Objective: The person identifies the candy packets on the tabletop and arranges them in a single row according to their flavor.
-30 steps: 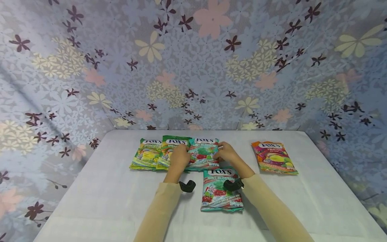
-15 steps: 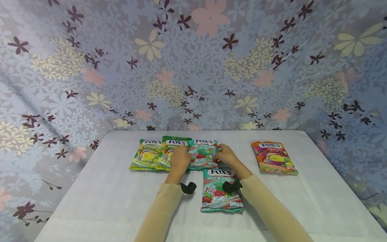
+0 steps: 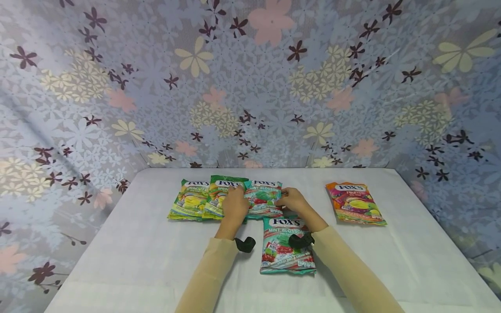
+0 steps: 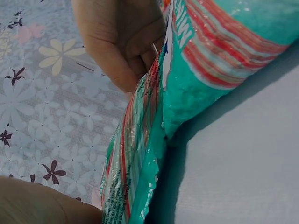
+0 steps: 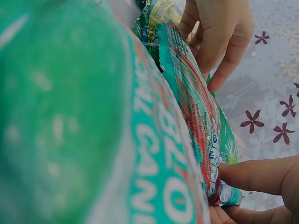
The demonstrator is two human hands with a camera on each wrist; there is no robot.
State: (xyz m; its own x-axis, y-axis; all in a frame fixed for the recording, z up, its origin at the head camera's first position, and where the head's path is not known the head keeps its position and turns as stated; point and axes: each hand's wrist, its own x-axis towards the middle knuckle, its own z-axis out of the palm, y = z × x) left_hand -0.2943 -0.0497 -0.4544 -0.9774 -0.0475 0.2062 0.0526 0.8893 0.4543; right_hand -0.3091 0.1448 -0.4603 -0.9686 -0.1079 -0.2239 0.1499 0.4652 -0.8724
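Between my two hands a teal mint candy bag (image 3: 264, 200) lies at the back middle of the table. My left hand (image 3: 236, 206) grips its left edge, overlapping the neighbouring green-yellow candy bag (image 3: 216, 198). Its fingers (image 5: 219, 51) show curled at the bag's edge in the right wrist view. On the other side my right hand (image 3: 294, 202) pinches the right edge, thumb (image 5: 257, 176) and finger apart across the wrapper in the right wrist view. A second teal mint bag (image 3: 287, 256) lies closer to me, partly beneath my right wrist.
Another green-yellow candy bag (image 3: 189, 200) lies at the left end of the row, partly overlapped by its neighbour. Off to the right is an orange-purple fruit candy bag (image 3: 355, 203). A white cloth covers the table (image 3: 137, 261); flowered fabric (image 3: 250, 87) rises behind it.
The held mint bag has settled slightly toward me, and my right hand has dropped a little with it. My left hand has shifted slightly rightward. The other bags look unmoved.
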